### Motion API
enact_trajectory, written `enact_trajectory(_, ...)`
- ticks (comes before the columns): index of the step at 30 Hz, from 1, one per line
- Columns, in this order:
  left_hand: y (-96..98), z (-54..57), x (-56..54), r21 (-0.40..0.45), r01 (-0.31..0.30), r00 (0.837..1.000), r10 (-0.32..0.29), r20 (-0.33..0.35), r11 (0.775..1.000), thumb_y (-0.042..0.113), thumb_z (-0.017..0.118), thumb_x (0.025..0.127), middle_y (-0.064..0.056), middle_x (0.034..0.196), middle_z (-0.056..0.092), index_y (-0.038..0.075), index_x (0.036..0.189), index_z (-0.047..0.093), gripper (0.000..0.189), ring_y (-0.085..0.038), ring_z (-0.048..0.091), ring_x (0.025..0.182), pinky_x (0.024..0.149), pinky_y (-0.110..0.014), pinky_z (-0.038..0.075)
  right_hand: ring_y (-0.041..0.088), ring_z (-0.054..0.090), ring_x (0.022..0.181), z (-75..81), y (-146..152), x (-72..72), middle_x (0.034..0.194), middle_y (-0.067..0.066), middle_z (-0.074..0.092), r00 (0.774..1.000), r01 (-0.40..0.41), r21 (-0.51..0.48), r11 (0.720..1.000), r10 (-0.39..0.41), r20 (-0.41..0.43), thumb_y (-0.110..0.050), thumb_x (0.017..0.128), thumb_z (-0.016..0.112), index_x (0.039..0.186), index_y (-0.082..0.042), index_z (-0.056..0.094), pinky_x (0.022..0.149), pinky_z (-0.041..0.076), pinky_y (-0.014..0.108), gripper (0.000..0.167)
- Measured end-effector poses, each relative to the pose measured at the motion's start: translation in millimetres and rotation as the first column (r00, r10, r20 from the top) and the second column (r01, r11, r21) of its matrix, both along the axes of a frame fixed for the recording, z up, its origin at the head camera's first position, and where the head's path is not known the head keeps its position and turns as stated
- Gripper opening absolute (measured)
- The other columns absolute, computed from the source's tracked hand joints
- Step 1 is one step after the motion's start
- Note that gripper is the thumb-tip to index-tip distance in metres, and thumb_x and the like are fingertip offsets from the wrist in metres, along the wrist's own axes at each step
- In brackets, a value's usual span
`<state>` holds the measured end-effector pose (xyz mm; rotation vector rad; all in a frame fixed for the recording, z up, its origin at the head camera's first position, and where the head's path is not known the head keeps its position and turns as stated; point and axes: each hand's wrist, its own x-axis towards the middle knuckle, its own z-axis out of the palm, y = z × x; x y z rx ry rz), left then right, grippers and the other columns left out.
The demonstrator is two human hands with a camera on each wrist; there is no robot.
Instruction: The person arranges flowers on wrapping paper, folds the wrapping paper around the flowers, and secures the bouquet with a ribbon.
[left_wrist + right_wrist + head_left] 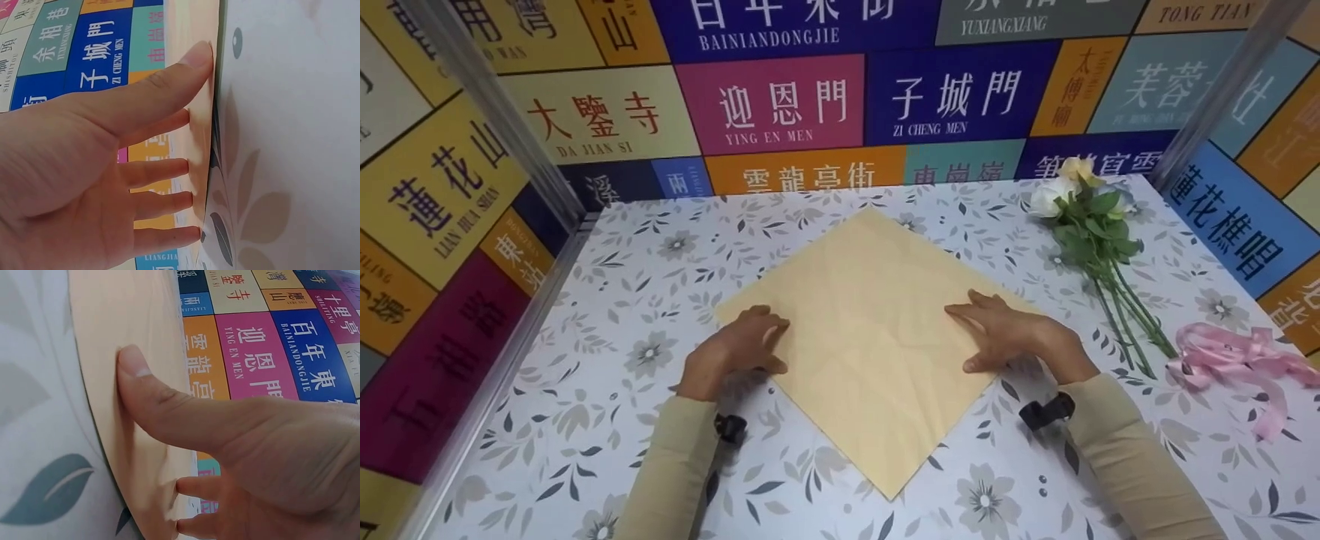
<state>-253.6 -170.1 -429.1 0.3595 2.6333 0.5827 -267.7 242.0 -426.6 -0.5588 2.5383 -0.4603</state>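
Observation:
A square sheet of pale yellow paper (pixel 877 330) lies flat on the table, turned so that one corner points toward me. My left hand (pixel 742 345) rests its fingertips on the sheet's left side; in the left wrist view, the thumb and spread fingers of the left hand (pixel 112 152) touch the paper (pixel 199 135) near its edge. On the right side, my right hand (pixel 1009 334) touches the sheet with thumb and fingertips. The right wrist view shows the right hand (pixel 247 450) with its thumb on the paper (pixel 112 304), fingers partly hidden.
Right of the sheet lies a small bunch of flowers (pixel 1091 217) with long green stems. A loose pink ribbon (pixel 1230 356) lies near the stem ends. The table (pixel 547 360) has a floral cover and is bordered by panels (pixel 780 105) with printed signs.

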Motion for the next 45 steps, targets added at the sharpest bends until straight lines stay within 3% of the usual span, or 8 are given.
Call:
enact_trajectory(8,-0.6,0.0,0.4,0.005,-0.021,0.999,0.021,-0.033,1.0,0.023,0.081,0.084,-0.022,0.162,0.027,0.009,0.148,0.047,0.074,-0.041,0.028,0.15,0.118,-0.055,0.033,0.057,0.0,0.149,1.0,-2,1.1,0.165,0.031,0.001,1.0,0.014,0.001,1.0,-0.014,-0.003,-0.033,0.085,0.079,0.16,-0.014,0.025,0.115,0.017,0.074,0.094)
enact_trajectory(17,2.0,-0.8,0.5,0.011,0.001,0.998,0.0,-0.061,1.0,0.022,0.082,0.083,-0.023,0.161,0.03,0.007,0.147,0.047,0.074,-0.041,0.028,0.15,0.118,-0.055,0.034,0.055,-0.001,0.15,4.8,3,1.5,0.165,0.031,0.0,1.0,0.007,-0.004,1.0,-0.007,0.002,-0.037,0.088,0.075,0.16,-0.012,0.022,0.117,0.013,0.072,0.094)
enact_trajectory(24,1.8,-0.4,1.7,0.001,-0.015,0.999,0.015,-0.051,1.0,0.023,0.081,0.084,-0.023,0.161,0.029,0.008,0.147,0.047,0.073,-0.041,0.028,0.149,0.118,-0.055,0.033,0.052,0.012,0.15,13.1,13,-4.7,0.161,0.035,0.015,0.993,0.051,-0.087,0.995,-0.059,-0.097,-0.034,0.095,0.068,0.157,0.0,0.026,0.12,0.018,0.064,0.082)
enact_trajectory(28,2.4,-0.5,0.5,-0.023,0.006,0.998,-0.008,-0.065,1.0,0.025,0.081,0.084,-0.025,0.16,0.03,0.007,0.147,0.047,0.074,-0.043,0.029,0.149,0.118,-0.057,0.032,0.053,0.025,0.146,22.2,29,-9.9,0.158,0.036,0.024,0.972,0.144,-0.141,0.979,-0.167,-0.166,-0.031,0.099,0.063,0.153,0.005,0.032,0.119,0.024,0.063,0.072)
enact_trajectory(32,2.6,-1.5,-0.9,-0.051,0.032,0.996,-0.036,-0.078,0.998,0.025,0.08,0.085,-0.026,0.159,0.032,0.005,0.147,0.046,0.073,-0.043,0.03,0.148,0.117,-0.058,0.033,0.054,0.028,0.143,31.4,54,-12.0,0.155,0.036,0.029,0.946,0.223,-0.171,0.96,-0.255,-0.197,-0.033,0.101,0.06,0.15,0.006,0.037,0.117,0.025,0.065,0.067)
enact_trajectory(37,1.5,-1.2,-1.3,-0.059,0.051,0.995,-0.056,-0.079,0.997,0.027,0.079,0.087,-0.026,0.159,0.032,0.005,0.147,0.046,0.072,-0.043,0.03,0.148,0.117,-0.058,0.033,0.054,0.044,0.131,38.5,85,-14.5,0.148,0.035,0.042,0.91,0.307,-0.165,0.937,-0.34,-0.238,-0.037,0.101,0.058,0.147,0.006,0.043,0.105,0.039,0.065,0.064)
enact_trajectory(45,-1.2,-1.7,-0.9,0.0,0.04,0.997,-0.04,-0.073,0.999,0.024,0.081,0.084,-0.026,0.16,0.029,0.005,0.148,0.045,0.075,-0.044,0.027,0.149,0.117,-0.061,0.031,0.057,0.046,0.123,41.8,137,-5.6,0.146,0.038,0.04,0.828,0.515,-0.125,0.848,-0.53,-0.185,-0.043,0.102,0.054,0.146,0.005,0.044,0.098,0.042,0.067,0.066)
